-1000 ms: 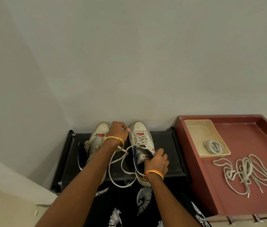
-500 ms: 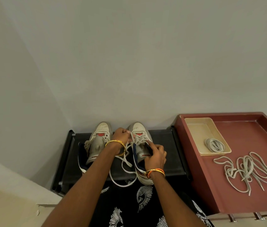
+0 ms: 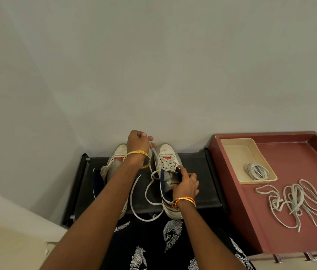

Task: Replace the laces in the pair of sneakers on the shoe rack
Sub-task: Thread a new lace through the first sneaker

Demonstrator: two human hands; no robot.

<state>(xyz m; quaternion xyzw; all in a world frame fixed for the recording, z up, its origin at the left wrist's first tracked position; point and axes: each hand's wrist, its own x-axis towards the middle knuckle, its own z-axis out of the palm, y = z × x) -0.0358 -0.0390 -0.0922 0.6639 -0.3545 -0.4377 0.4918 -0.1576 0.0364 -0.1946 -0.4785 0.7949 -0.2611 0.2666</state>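
Plain wall behind, black shoe rack (image 3: 196, 191) mid-frame. Left hand (image 3: 137, 142) fingers pinch the lace (image 3: 149, 191); right hand (image 3: 185, 183) grips the right sneaker (image 3: 166, 172) collar. Left sneaker (image 3: 114, 160) looks unlaced, so lots left. Coiled laces (image 3: 256, 171) wait in the tray (image 3: 231, 151), right.

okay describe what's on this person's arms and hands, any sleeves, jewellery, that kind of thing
Both forearms are bare, with no sleeves or gloves in view. The left hand has a shiny gold bangle around its wrist. The right hand has a thinner band of orange, red and gold at its wrist, which looks like twisted thread or beads. No rings can be made out.
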